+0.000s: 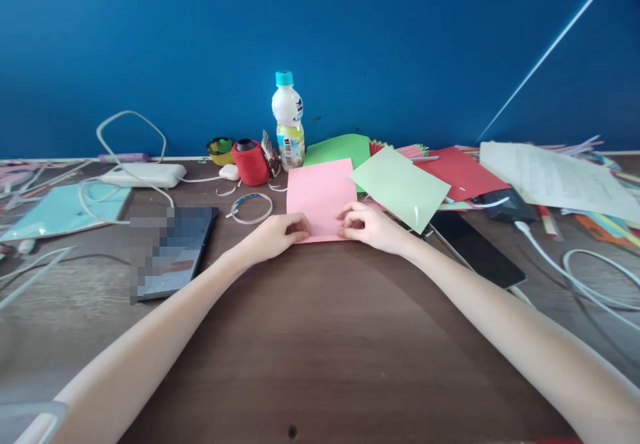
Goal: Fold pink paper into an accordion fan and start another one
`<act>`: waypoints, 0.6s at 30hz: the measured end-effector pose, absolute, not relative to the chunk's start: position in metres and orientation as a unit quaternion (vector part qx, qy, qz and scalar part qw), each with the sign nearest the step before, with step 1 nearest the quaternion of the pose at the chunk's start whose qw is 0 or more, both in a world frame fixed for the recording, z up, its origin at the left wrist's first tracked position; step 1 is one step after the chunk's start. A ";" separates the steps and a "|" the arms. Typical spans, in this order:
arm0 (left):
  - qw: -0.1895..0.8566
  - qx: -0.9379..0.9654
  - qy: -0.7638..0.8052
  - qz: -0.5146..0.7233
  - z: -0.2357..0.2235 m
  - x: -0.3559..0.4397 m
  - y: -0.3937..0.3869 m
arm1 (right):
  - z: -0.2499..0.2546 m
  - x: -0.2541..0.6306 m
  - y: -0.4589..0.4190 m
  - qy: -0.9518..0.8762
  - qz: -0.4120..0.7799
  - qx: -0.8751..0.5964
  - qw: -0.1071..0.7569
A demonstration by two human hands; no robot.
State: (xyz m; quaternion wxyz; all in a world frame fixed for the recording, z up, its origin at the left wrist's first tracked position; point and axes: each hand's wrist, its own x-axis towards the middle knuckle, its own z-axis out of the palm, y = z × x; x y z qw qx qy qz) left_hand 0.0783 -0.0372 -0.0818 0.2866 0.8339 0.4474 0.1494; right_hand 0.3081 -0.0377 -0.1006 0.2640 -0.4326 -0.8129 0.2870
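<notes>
A sheet of pink paper (323,194) lies on the brown table in front of me, with a narrow strip folded up along its near edge. My left hand (281,234) is closed on the near left corner, thumb and fingers pinched together. At the near right corner my right hand (369,226) pinches the same edge, its fingers curled. Just right of the pink sheet rests a pale green sheet (403,187), partly over a bright green sheet (340,147) and a red sheet (465,174).
A bottle with a teal cap (289,124) stands behind the pink paper. Left are a red roll (251,164), a clear tape ring (251,209), a tablet-like device (185,251) and a white power bank (145,175). Right lie a black phone (477,251), a white cable (565,271) and paper strips.
</notes>
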 end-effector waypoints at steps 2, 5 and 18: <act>0.281 0.848 0.426 0.146 -0.082 0.077 -0.036 | -0.100 0.308 -0.037 -0.815 0.283 -0.431 0.264; 0.262 0.874 0.382 0.146 -0.084 0.076 -0.036 | -0.100 0.308 -0.036 -0.819 0.276 -0.428 0.262; 0.215 0.914 0.321 0.125 -0.090 0.072 -0.034 | -0.099 0.307 -0.034 -0.831 0.264 -0.423 0.247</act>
